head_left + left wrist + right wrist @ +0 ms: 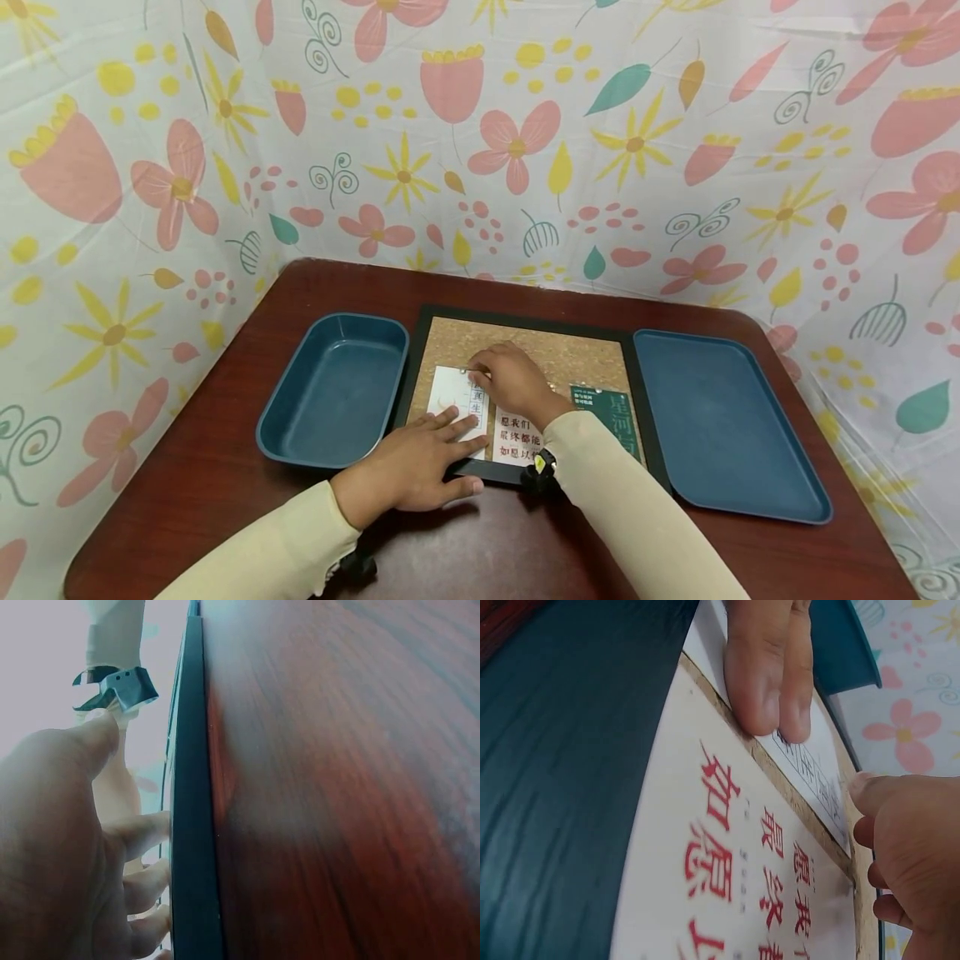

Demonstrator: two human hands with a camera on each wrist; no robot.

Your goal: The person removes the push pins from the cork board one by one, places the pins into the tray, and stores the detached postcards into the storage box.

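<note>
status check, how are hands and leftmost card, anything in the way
Left hand spread on leftmost card. Right hand at its top edge, grip unclear. Card on corkboard, both hands hiding parts.

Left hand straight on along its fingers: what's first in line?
Likely the red-lettered card, just across a narrow cork strip. The right hand may also be in line; height unclear.

White printed card (448, 386), flat on black-framed corkboard (573, 350), under left hand (423, 461), right hand (516, 382) at its top edge
</note>
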